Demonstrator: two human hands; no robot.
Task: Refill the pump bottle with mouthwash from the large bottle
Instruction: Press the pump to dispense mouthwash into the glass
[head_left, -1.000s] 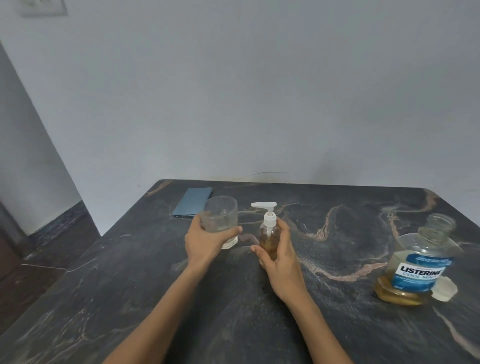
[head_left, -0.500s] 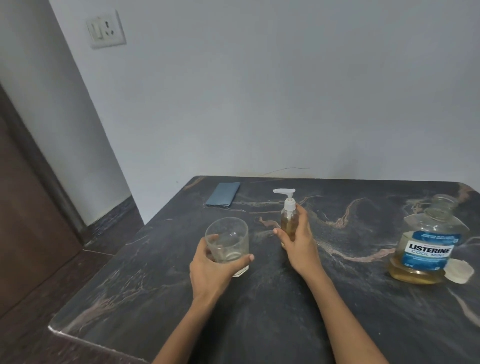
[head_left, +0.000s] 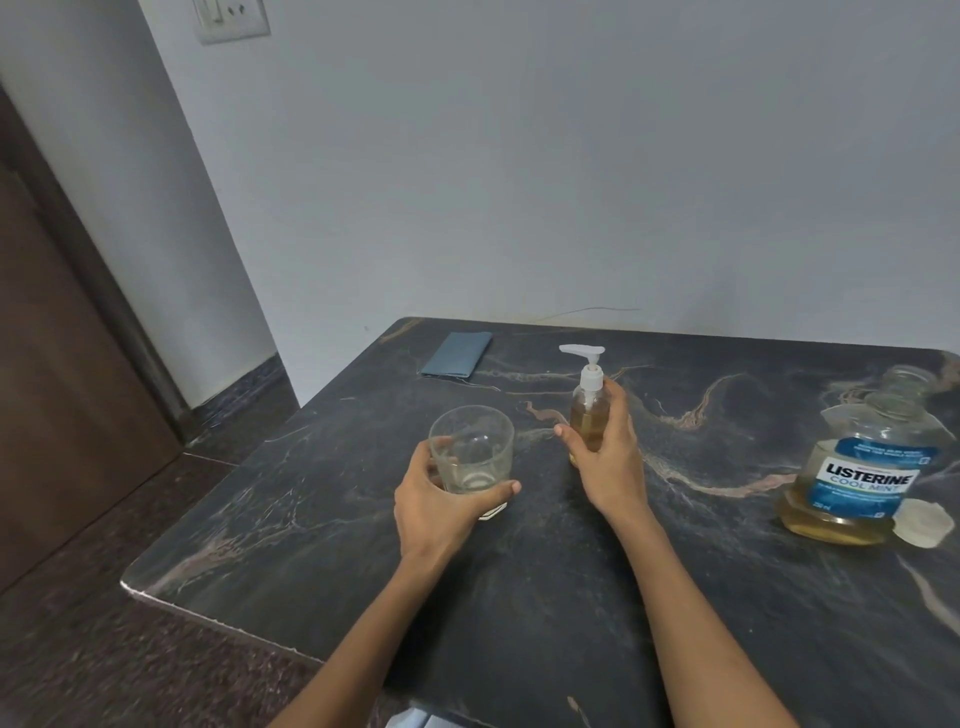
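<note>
Head view: dark table (head_left: 545, 597)
Left hand (head_left: 436, 512): fingers wrapped round glass (head_left: 471, 452)
Right hand (head_left: 608, 462): fingers gripping pump bottle (head_left: 587, 410)
Large bottle (head_left: 862, 467): uncapped, far right

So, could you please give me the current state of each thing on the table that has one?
pump bottle: upright, pump on, holds amber liquid, gripped by right hand
glass: upright, looks empty, gripped by left hand
large bottle: upright, uncapped, partly filled
cap: off, lying beside the large bottle
blue cloth: folded flat
</note>
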